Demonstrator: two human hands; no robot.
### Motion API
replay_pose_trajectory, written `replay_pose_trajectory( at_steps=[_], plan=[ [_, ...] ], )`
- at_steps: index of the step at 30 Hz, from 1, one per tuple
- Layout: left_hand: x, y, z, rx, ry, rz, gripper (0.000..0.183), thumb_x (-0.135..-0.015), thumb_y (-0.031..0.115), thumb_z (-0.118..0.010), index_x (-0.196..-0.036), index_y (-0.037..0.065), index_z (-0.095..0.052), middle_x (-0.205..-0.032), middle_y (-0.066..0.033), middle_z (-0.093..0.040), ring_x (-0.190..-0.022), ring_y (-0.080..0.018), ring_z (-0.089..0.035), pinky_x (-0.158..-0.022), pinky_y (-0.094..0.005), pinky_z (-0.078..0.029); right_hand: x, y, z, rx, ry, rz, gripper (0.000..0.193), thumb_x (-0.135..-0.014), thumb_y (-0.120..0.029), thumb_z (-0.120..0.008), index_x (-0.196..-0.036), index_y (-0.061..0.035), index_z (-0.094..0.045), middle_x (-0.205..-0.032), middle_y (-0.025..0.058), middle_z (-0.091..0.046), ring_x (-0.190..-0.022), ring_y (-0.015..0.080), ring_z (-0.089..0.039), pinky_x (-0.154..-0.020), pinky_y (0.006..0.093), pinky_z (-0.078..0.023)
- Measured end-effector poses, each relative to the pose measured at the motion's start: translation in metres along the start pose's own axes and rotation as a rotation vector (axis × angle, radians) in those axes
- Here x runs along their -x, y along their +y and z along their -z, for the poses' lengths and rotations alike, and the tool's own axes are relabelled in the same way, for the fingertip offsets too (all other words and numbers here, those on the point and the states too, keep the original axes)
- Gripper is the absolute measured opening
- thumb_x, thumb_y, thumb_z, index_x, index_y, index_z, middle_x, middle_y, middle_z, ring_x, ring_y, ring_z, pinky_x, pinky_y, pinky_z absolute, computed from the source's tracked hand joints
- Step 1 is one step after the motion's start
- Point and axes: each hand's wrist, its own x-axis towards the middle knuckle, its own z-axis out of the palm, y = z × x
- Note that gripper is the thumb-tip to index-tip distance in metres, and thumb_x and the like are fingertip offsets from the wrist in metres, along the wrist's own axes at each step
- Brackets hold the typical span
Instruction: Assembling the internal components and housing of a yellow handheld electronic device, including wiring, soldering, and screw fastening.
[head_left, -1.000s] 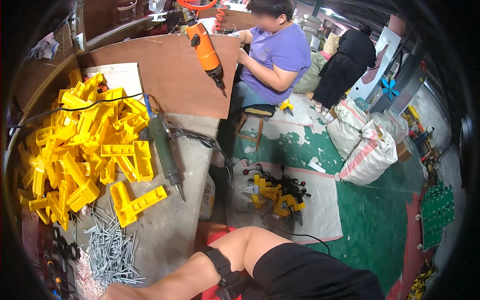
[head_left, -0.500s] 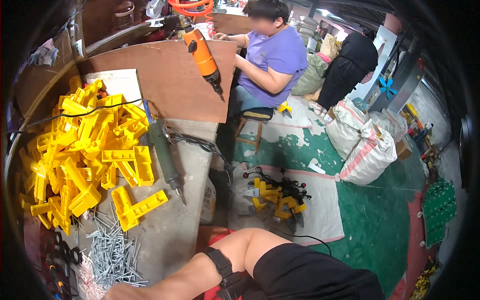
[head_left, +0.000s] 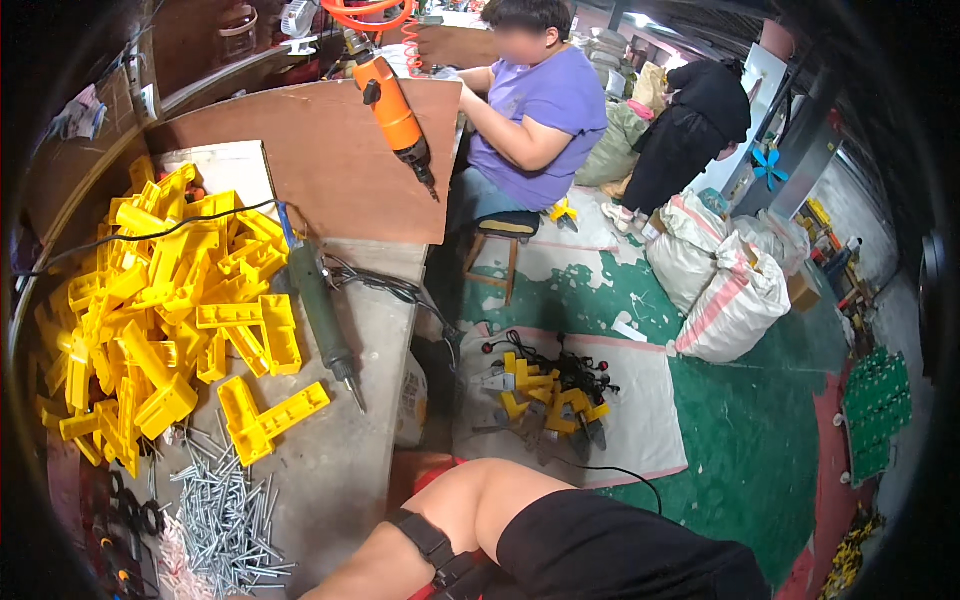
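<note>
Neither of my hands shows in the head view. My bent bare arm, with a dark sleeve and a black strap below the elbow, leaves the picture at the lower edge. The hand on it is hidden past that edge. Closest to it lies a heap of silver screws on the bench. Two joined yellow plastic parts rest beyond the screws. A dark green electric screwdriver lies beside the big pile of yellow plastic parts, its bit pointing toward me.
An orange power driver hangs from a red coiled hose before a brown board. A co-worker in purple sits beyond. Yellow-and-black assemblies with cords lie on a floor sheet. White sacks stand to the right.
My forearm has drawn down and to the right, further out of the picture. The whole view has shifted slightly. The bench things lie as before.
</note>
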Motion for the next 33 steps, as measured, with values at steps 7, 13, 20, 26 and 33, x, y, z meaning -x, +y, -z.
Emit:
replay_pose_trajectory(
  at_steps=[7,13,20,26,33],
  plan=[
    [0.005,0.000,0.009,0.009,0.021,0.018,0.073,-0.073,0.020,-0.082,-0.133,-0.003,-0.046,-0.118,-0.0129,-0.062,-0.104,-0.0259,-0.064,-0.082,-0.0372,-0.053,-0.001,-0.006,-0.006,-0.095,-0.005,-0.029,0.021,-0.087,-0.017,-0.068,-0.095,-0.0010,-0.058,-0.078,0.0155,-0.064,-0.070,0.0298,-0.066,-0.060,0.0376,-0.050],
    [0.005,0.000,0.006,0.037,0.008,0.026,0.074,-0.073,0.020,-0.083,-0.133,-0.003,-0.046,-0.118,-0.0129,-0.061,-0.104,-0.0255,-0.064,-0.083,-0.0375,-0.053,-0.001,-0.006,-0.001,-0.046,-0.015,-0.075,0.022,-0.084,-0.017,-0.072,-0.094,-0.0025,-0.057,-0.075,0.0124,-0.065,-0.065,0.0280,-0.066,-0.057,0.0369,-0.050],
    [0.010,-0.004,0.023,0.095,-0.003,0.056,0.074,-0.072,0.020,-0.083,-0.133,-0.003,-0.046,-0.119,-0.0128,-0.061,-0.105,-0.0250,-0.064,-0.085,-0.0378,-0.053,0.016,0.014,-0.011,0.081,-0.123,0.101,0.014,-0.086,-0.021,-0.068,-0.082,-0.0087,-0.063,-0.078,0.0104,-0.057,-0.070,0.0285,-0.061,-0.054,0.0380,-0.047],
    [0.010,0.014,0.059,0.293,-0.137,0.175,0.075,-0.072,0.020,-0.083,-0.132,-0.003,-0.046,-0.119,-0.0127,-0.061,-0.105,-0.0247,-0.063,-0.087,-0.0381,-0.053,0.007,0.029,-0.006,0.462,-0.179,0.490,0.019,-0.073,-0.019,-0.059,-0.074,-0.0013,-0.063,-0.081,0.0140,-0.061,-0.092,0.0328,-0.063,-0.089,0.0528,-0.049],
    [-0.025,0.026,0.035,0.050,-0.370,-0.124,0.091,-0.062,0.024,-0.090,-0.137,-0.002,-0.045,-0.132,-0.0162,-0.056,-0.124,-0.0314,-0.053,-0.104,-0.0405,-0.041,-0.003,0.038,0.102,0.646,-0.775,0.320,0.039,-0.065,-0.013,-0.069,-0.101,0.0015,-0.062,-0.090,0.0101,-0.054,-0.079,0.0299,-0.056,-0.064,0.0434,-0.046]
  ],
)
